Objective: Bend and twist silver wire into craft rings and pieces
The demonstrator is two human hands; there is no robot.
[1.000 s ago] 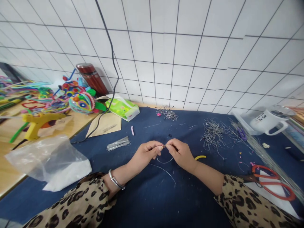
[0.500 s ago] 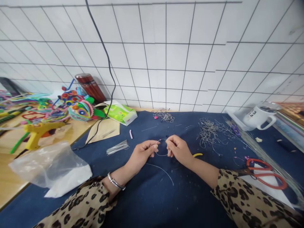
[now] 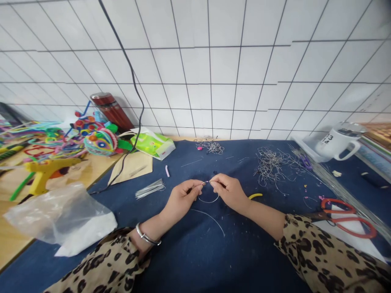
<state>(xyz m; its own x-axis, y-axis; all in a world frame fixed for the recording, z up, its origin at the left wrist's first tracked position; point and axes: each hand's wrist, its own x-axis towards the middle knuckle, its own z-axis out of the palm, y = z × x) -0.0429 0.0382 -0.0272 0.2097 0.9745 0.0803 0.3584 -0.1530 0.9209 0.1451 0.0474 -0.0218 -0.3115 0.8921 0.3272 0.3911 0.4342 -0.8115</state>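
Between my two hands a thin wire [image 3: 208, 202] is bent into a small loop, held above the dark blue cloth [image 3: 183, 260]. My left hand [image 3: 185, 196] pinches the loop's left side between thumb and forefinger. The fingertips of my right hand [image 3: 229, 191] are closed on its upper right, close to the left fingertips. A tiny pinkish speck shows on the wire between them; I cannot make out what it is. One loose curved wire [image 3: 214, 219] lies on the cloth below. To the left rests a bundle of straight wires [image 3: 150, 189].
Orange-handled scissors [image 3: 351, 217], a white mug [image 3: 340, 142] and long wires stand or lie at right. Tangled wire [image 3: 270, 165] sits further back. At left are a plastic bag [image 3: 61, 215], a yellow glue gun [image 3: 42, 175] and a black cord [image 3: 134, 77].
My right fingertips have come closer to the left ones along the top of the loop. The view has shifted slightly; the loose wire stays on the cloth.
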